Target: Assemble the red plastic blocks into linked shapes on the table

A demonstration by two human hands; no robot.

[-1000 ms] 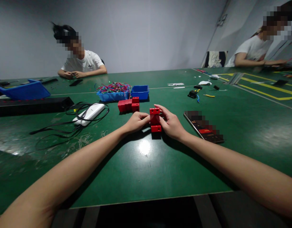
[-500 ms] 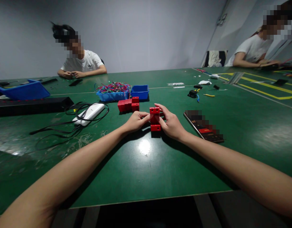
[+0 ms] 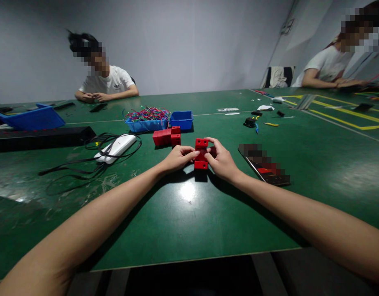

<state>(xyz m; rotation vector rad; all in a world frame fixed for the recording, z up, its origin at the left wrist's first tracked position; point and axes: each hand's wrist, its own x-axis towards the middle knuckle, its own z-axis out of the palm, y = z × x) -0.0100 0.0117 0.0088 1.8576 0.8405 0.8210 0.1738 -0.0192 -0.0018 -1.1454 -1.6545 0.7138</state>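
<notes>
Between my two hands is a red block (image 3: 201,165) with round holes in its upper and lower ends and a narrower middle. My left hand (image 3: 178,158) grips its left side with thumb and fingers. From the right, my right hand (image 3: 222,159) closes on the same block, thumb on the near face and fingers behind it. A dark shadow lies on the green table just below the block. Farther back and to the left stands a row of similar red blocks (image 3: 163,137).
A blue bin of coloured wires (image 3: 147,124) stands beside another blue bin (image 3: 181,120). A white power strip (image 3: 117,149) with black cable lies left; a phone (image 3: 263,166) lies right. Two people sit across the table (image 3: 189,230).
The red block has shifted and tilted slightly. My left thumb now reaches farther over its near face. Both hands still hold it.
</notes>
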